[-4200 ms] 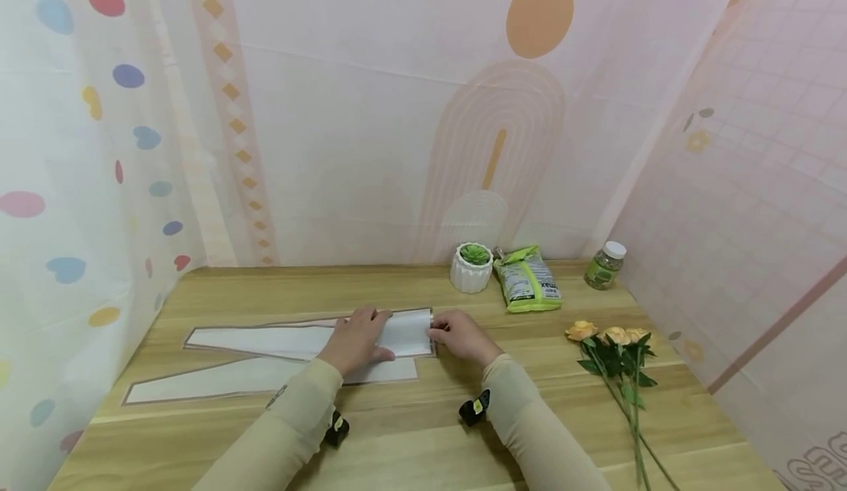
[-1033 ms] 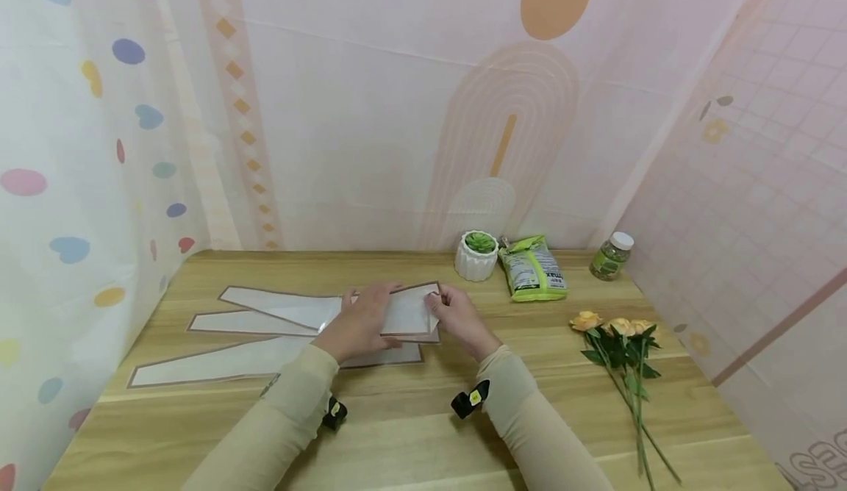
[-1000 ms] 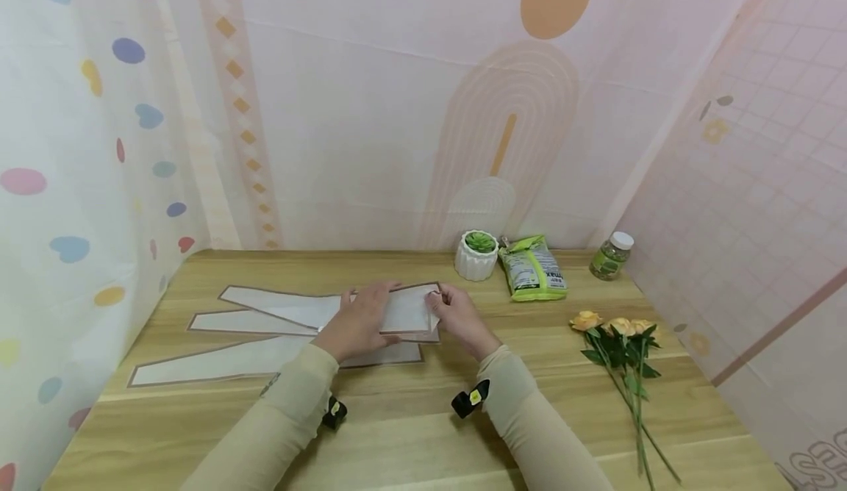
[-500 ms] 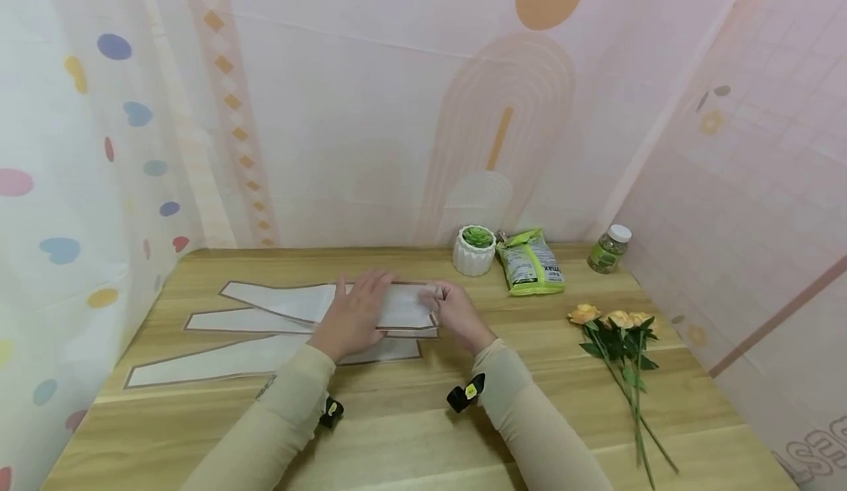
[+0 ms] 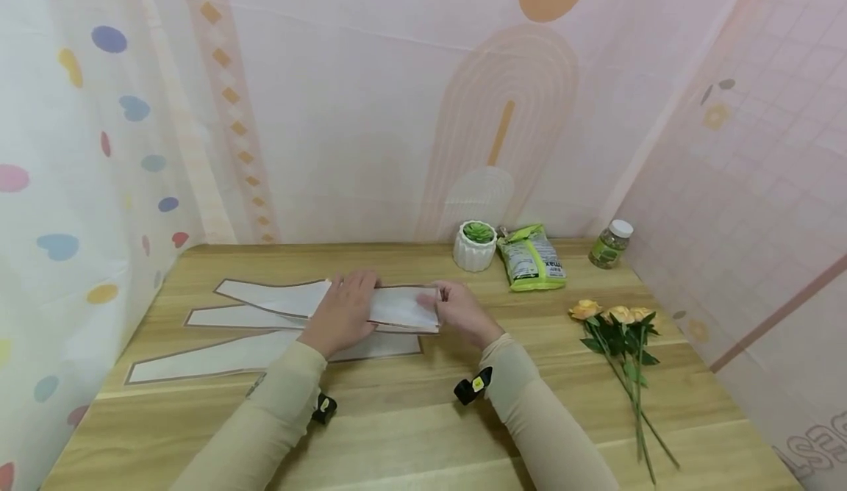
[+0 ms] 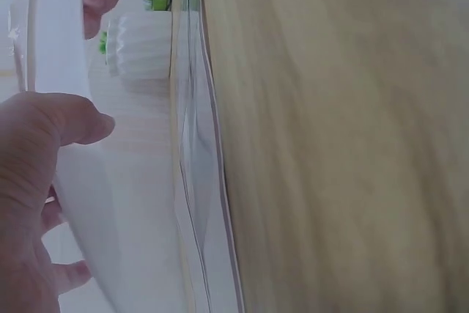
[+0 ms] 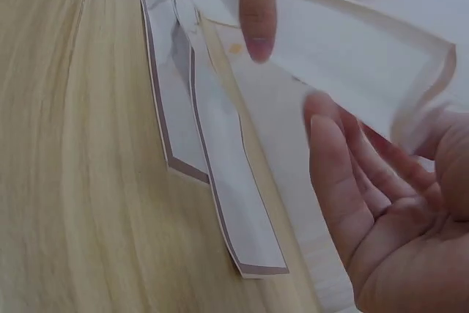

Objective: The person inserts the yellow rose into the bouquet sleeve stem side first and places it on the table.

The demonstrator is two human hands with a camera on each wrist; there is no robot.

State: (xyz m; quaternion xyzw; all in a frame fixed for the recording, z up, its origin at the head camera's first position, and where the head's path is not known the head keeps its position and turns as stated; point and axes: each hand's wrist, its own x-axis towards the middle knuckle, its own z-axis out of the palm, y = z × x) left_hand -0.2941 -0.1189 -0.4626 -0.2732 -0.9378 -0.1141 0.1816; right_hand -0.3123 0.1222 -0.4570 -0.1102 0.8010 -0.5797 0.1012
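Three long white tapered strips with brown borders fan out across the wooden table. My left hand (image 5: 344, 311) grips the rearmost strip (image 5: 400, 306) around its middle; in the left wrist view the thumb (image 6: 84, 119) lies over one face with fingers behind. At its wide right end, my right hand (image 5: 463, 311) pinches the edge between thumb and fingers. This strip is raised and bowed between both hands in the right wrist view (image 7: 352, 49). Beneath it lie the middle strip (image 5: 231, 317) and the front strip (image 5: 198, 359), both partly covered by the left hand and forearm.
Behind the hands stand a white pot (image 5: 473, 254) with a green succulent, a green and grey packet (image 5: 532, 259) and a lidded jar (image 5: 611, 245). Orange roses (image 5: 618, 318) with long stems lie at the right. A patterned curtain (image 5: 344, 109) hangs along the back.
The rearmost strip, mostly overlapping another 4.2 s ago, is now fanned out behind it. Over the last second its tilted right end has lowered, and my left hand has slid left along it.
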